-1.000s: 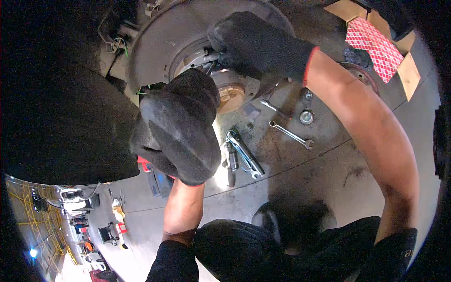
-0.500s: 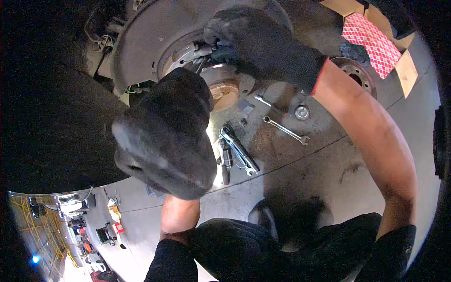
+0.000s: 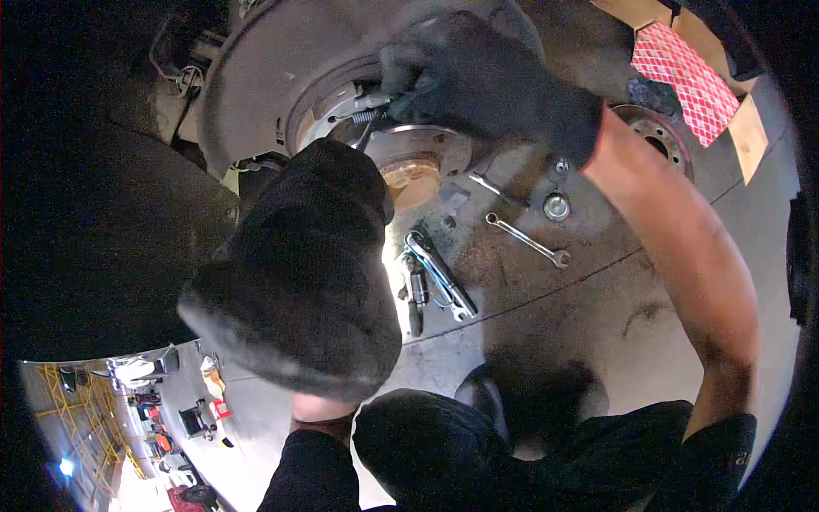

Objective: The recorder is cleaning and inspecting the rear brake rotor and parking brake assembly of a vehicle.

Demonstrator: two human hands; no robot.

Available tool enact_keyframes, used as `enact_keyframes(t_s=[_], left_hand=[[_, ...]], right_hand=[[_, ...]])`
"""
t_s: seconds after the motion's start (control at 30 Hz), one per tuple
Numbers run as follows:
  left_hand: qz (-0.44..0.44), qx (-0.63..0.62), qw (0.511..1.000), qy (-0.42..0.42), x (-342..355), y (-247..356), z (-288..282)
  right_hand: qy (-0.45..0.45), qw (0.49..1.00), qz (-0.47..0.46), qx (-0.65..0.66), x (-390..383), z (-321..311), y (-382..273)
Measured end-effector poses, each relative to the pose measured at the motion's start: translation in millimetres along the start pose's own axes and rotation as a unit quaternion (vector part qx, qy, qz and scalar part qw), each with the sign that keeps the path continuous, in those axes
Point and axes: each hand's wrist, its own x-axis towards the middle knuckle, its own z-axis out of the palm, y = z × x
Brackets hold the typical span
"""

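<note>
- Head view: the left hand (image 3: 299, 273), in a thick black work glove, fills the near centre of the picture, close to the camera and partly blurred. It is seen from the back, so I cannot tell whether its fingers are spread or curled, or whether they hold anything.
- The right hand (image 3: 486, 85), in a like black glove, reaches to the far centre. Its fingers are curled tight around a thin dark tool (image 3: 375, 128), whose tip sits at a small coiled metal spring (image 3: 365, 101).
- That spring lies on the round grey metal brake plate (image 3: 256, 94), far and left of centre, against the rusty brown wheel hub (image 3: 414, 171) in the middle of the plate.
- On the stained grey concrete floor (image 3: 597, 316), just right of the left hand, lie blue-handled pliers (image 3: 439, 275) and a short dark hand tool (image 3: 415, 294), side by side.
- Farther right on the floor lies a slim silver open-ended spanner (image 3: 527, 241); a small round metal cap (image 3: 556, 206) sits just beyond it.
- At the far right, a worn round brake disc (image 3: 657, 136) lies flat, partly under the bare right forearm.
- Behind it sits a red-and-white checked cardboard box (image 3: 682, 77).
- A large black rounded shape (image 3: 94, 239) covers the left side.
</note>
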Motion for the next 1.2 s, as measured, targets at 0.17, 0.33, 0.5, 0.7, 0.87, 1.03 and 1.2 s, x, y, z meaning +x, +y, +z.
enact_keyframes(t_s=[0.17,0.33,0.5,0.7,0.87,1.03,1.2], left_hand=[[-0.026,-0.002,1.000,0.000,-11.3,0.1,3.9],[-0.017,0.041,0.999,0.018,-9.5,-3.5,4.8],[-0.006,0.071,0.997,0.044,-1.1,-1.8,6.2],[-0.005,0.109,0.992,0.071,2.4,-5.3,12.9],[-0.005,0.137,0.986,0.092,4.8,-9.8,18.3],[-0.003,0.166,0.980,0.112,4.4,-10.1,17.8],[-0.001,0.197,0.970,0.141,-0.2,-9.4,8.2]], right_hand=[[0.107,0.994,0.022,0.005,-21.4,-8.6,11.4],[0.027,0.998,-0.033,-0.054,-12.9,-14.8,13.6],[0.005,1.000,0.016,-0.021,0.0,-22.7,13.7],[-0.031,0.999,-0.042,0.002,12.5,-18.5,5.4],[-0.025,0.998,-0.056,0.025,8.8,-17.2,-0.1],[0.002,1.000,-0.016,0.013,6.4,-2.9,-10.2],[-0.011,1.000,-0.013,0.027,3.1,-12.7,-0.7]])
